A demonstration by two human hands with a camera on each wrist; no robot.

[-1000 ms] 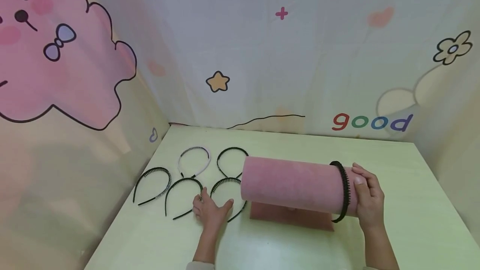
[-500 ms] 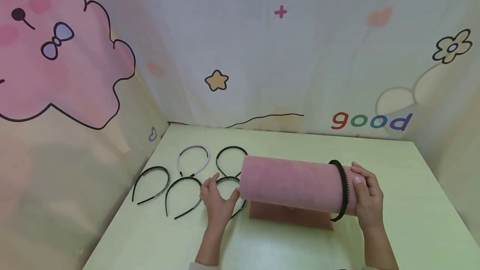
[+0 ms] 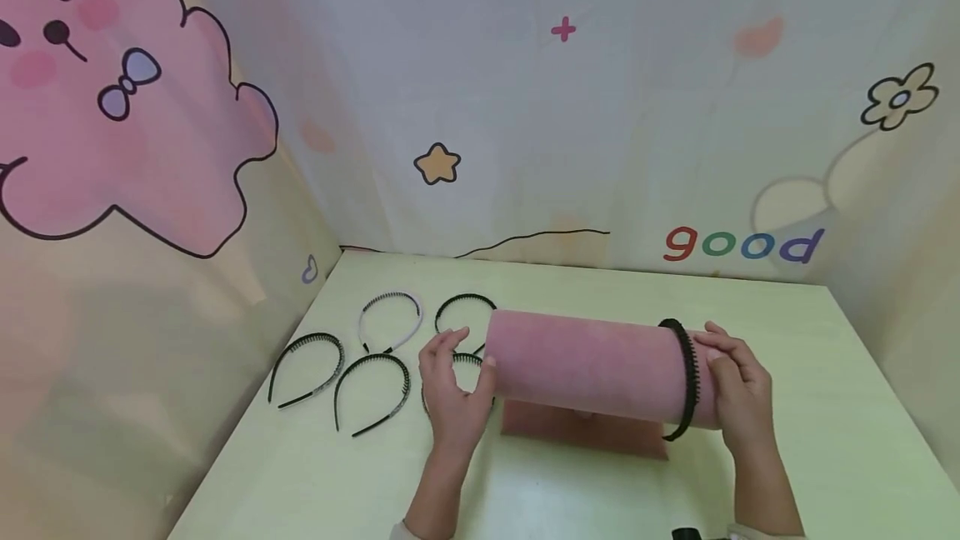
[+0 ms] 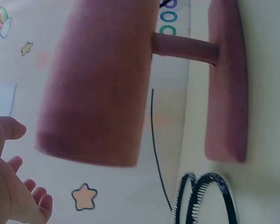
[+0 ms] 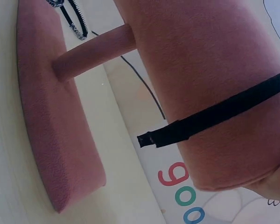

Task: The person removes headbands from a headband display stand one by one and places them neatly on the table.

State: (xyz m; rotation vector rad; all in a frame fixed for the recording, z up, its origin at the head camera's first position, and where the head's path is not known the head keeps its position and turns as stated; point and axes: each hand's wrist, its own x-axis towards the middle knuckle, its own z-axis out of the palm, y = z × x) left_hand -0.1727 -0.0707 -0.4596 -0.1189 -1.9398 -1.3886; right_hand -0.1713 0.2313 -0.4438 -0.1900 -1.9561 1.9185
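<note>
A pink plush headband stand, a padded roll (image 3: pixel 588 363) on a short post over a flat base (image 3: pixel 581 430), stands right of centre. One black toothed headband (image 3: pixel 688 382) is fitted around its right part. My right hand (image 3: pixel 744 397) grips the roll's right end, fingers over the top and thumb in front. At the other end my left hand (image 3: pixel 456 402) has its fingers spread and holds nothing; the left wrist view shows it apart from the roll. Just behind that hand lies a black headband (image 3: pixel 468 358), partly covered by hand and roll.
Left on the table (image 3: pixel 285 482) lie more headbands: a lilac one (image 3: pixel 419 323), a black one (image 3: pixel 313 337) at far left, another black one (image 3: pixel 372 357) in front, and one (image 3: pixel 465 297) behind. A small black object (image 3: pixel 686 533) shows at the bottom edge. A printed curtain (image 3: pixel 525 123) closes the back.
My left hand has moved right, from beside the front headbands to the roll's left end. The right hand stays at the other end, and the fitted headband has not visibly shifted.
</note>
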